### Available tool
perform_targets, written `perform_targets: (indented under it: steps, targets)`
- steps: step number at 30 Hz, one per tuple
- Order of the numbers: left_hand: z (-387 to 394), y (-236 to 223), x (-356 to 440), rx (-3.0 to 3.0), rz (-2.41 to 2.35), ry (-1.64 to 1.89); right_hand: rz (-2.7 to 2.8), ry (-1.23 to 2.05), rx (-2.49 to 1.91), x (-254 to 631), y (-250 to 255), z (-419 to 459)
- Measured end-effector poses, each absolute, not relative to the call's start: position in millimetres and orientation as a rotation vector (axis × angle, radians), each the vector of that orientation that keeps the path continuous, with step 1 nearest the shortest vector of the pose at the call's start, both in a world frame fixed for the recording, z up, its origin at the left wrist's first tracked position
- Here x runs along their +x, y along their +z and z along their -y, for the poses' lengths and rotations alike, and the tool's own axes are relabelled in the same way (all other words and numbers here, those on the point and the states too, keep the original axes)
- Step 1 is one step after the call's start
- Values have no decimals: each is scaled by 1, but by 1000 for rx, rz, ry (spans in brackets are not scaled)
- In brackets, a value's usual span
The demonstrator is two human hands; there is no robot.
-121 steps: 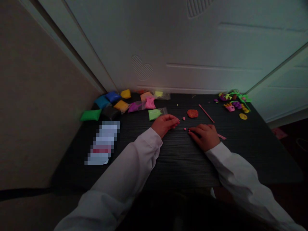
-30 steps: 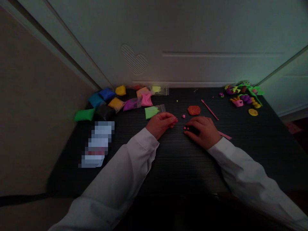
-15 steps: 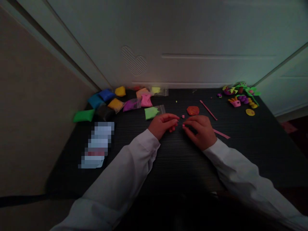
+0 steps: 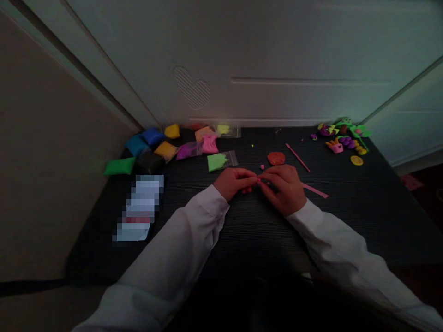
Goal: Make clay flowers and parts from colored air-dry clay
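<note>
My left hand (image 4: pixel 236 181) and my right hand (image 4: pixel 284 188) meet at the fingertips over the middle of the dark table. Between them is a small piece of pink clay (image 4: pixel 259 180), pinched by thumb and forefinger on both sides and partly hidden. Just beyond the fingers lies a little pink lump (image 4: pixel 262 167). A flattened orange-red clay disc (image 4: pixel 276 158) rests behind my right hand. To the right of it is a thin pink stick tool (image 4: pixel 298 157), and a flat pink tool (image 4: pixel 315 190) sticks out from behind my right hand.
Bags of coloured clay, among them a light green one (image 4: pixel 217 162) and a pink one (image 4: pixel 209 144), sit at the back left. A phone with a blurred screen (image 4: pixel 140 207) lies on the left. Small clay figures (image 4: pixel 342 138) and a yellow disc (image 4: pixel 356 160) stand at the back right.
My right hand has moved left, carrying the small pink piece to the fingertips of my left hand. The gap between the hands has closed, and the view has shifted slightly.
</note>
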State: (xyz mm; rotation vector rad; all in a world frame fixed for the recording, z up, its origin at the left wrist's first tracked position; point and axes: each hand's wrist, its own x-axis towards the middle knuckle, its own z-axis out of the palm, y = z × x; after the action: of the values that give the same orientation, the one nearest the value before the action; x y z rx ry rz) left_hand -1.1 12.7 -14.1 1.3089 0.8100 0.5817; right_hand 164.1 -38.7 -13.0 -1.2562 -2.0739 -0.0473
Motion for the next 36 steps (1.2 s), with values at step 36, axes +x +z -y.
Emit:
perform_targets:
  steps: [36]
  targets:
    - [-15,-16,0,826,-726,797,1943,158,-1168,161,-7,39]
